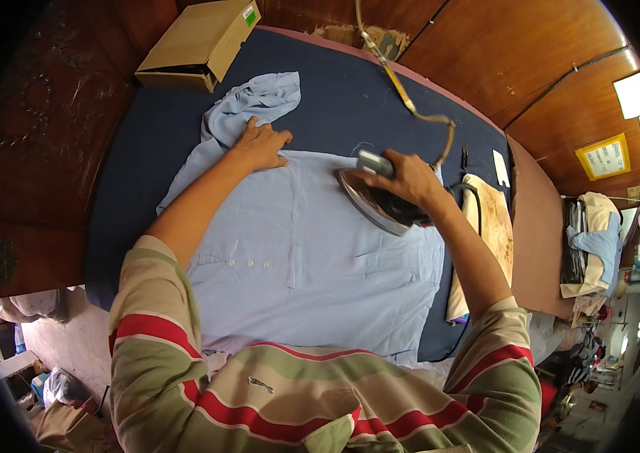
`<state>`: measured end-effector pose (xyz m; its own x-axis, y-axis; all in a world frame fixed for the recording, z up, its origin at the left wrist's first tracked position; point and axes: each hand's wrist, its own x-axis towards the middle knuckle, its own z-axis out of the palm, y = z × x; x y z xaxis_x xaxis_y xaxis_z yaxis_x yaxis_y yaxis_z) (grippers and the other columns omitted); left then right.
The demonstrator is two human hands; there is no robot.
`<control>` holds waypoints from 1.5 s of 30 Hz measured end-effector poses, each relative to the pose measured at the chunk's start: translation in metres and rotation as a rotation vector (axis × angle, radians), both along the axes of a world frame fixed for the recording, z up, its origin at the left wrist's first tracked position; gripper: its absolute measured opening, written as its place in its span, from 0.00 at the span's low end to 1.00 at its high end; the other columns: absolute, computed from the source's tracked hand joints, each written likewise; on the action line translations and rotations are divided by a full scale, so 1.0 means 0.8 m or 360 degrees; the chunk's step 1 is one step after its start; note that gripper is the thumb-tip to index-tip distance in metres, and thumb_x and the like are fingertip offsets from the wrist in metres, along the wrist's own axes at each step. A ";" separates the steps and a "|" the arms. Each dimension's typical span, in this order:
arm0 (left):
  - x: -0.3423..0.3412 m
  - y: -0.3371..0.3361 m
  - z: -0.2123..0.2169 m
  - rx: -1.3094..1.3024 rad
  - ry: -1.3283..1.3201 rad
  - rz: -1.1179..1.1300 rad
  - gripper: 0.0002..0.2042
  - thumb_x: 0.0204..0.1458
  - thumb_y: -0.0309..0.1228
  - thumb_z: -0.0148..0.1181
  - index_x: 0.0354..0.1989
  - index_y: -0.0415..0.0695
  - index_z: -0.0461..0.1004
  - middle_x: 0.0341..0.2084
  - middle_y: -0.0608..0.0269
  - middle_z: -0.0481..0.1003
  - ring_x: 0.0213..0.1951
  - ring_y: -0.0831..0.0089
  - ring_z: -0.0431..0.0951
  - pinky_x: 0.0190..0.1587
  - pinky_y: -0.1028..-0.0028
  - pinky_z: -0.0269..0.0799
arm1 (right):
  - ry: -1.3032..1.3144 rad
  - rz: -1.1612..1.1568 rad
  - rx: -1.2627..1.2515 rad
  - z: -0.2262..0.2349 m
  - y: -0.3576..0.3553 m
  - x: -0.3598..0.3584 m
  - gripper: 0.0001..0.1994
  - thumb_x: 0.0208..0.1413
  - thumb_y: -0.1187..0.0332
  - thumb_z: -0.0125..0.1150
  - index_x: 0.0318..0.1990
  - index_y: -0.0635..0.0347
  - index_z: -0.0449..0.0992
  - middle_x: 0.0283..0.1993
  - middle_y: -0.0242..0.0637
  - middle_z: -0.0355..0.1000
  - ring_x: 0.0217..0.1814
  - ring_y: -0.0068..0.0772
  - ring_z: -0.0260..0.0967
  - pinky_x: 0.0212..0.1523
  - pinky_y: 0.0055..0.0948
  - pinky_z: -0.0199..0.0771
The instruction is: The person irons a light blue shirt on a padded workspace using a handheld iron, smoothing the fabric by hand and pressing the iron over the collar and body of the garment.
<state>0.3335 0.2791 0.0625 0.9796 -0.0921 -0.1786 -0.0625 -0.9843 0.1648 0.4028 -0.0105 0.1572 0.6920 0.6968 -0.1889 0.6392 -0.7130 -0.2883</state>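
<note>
A light blue shirt (312,249) lies spread flat on a dark blue padded ironing table (380,98), its sleeve bunched toward the far left. My left hand (262,143) presses flat on the shirt near the sleeve seam, fingers apart. My right hand (408,177) grips the handle of a metal clothes iron (369,200), which rests tilted on the shirt's upper right part. A braided cord (403,90) runs from the iron up toward the far wall.
A cardboard box (199,45) sits at the table's far left corner. A scorched cloth pad (490,219) lies at the right edge, beside a brown board (535,241). Folded clothes (595,241) are stacked further right. Wooden panels surround the table.
</note>
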 end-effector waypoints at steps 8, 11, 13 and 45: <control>0.010 0.047 -0.001 -0.0106 0.0236 0.0063 0.18 0.46 0.44 0.59 0.43 0.48 0.75 0.38 0.53 0.76 0.50 0.60 0.70 0.61 0.52 0.44 | -0.0062 0.0084 -0.0051 -0.011 0.058 0.009 0.27 0.47 0.43 0.54 0.36 0.62 0.76 0.27 0.52 0.74 0.33 0.51 0.73 0.37 0.41 0.73; 0.005 0.059 -0.007 -0.0055 0.0234 0.0067 0.16 0.47 0.44 0.59 0.41 0.50 0.75 0.38 0.54 0.76 0.49 0.59 0.72 0.57 0.52 0.47 | -0.0032 -0.0041 0.0006 -0.008 0.078 0.008 0.26 0.47 0.44 0.54 0.37 0.62 0.76 0.27 0.52 0.74 0.32 0.51 0.73 0.36 0.41 0.73; 0.008 0.067 -0.003 -0.0033 0.0275 0.0082 0.15 0.46 0.44 0.61 0.41 0.52 0.75 0.39 0.55 0.76 0.48 0.60 0.72 0.54 0.53 0.50 | -0.0064 0.0173 0.0035 -0.013 0.089 -0.003 0.26 0.47 0.44 0.54 0.35 0.62 0.76 0.27 0.52 0.74 0.32 0.52 0.73 0.36 0.41 0.73; -0.199 0.146 -0.071 -0.0076 -0.0810 0.0992 0.10 0.54 0.38 0.52 0.38 0.45 0.68 0.32 0.59 0.76 0.36 0.58 0.76 0.40 0.60 0.70 | 0.0012 0.0394 0.0200 -0.015 0.294 -0.148 0.23 0.46 0.49 0.57 0.32 0.65 0.78 0.30 0.52 0.74 0.33 0.51 0.74 0.36 0.41 0.75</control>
